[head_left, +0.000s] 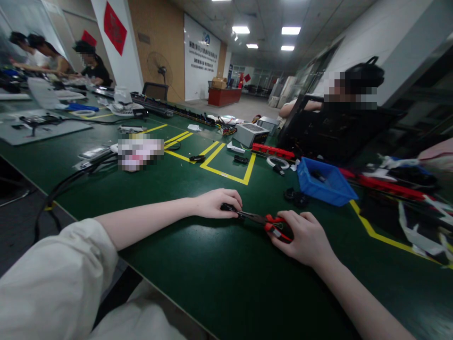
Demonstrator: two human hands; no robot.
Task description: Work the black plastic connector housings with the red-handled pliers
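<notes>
Left hand [220, 204]: fingers and thumb closed on a small black part [229, 207], which pokes out at the fingertips; lower end partly hidden by them. Right hand [306, 238]: curled round the red handles of a pair of pliers [269, 227], fingers partly bent, handles slightly spread. Plier nose points toward the left hand and reaches the part at its fingertips; cannot tell whether the tips grip it or only touch it.

Both hands are just above or on the green table [219, 283]; contact with the surface not clear. Pale sleeve [67, 269] ends above the left forearm.

Just beyond the right hand: a cluster of black pieces [296, 197], then a blue tray [327, 194] with a dark item inside. Farther out from that hand: a white coiled cable [277, 165] and a red strip [272, 151].

Beyond the left hand: yellow tape [226, 175] marking the table, two small black pieces near it, then a grey metal box [249, 135]. Left of the left hand: black cables [76, 175]. Well beyond the right hand: a seated person [361, 80] in black headgear.
</notes>
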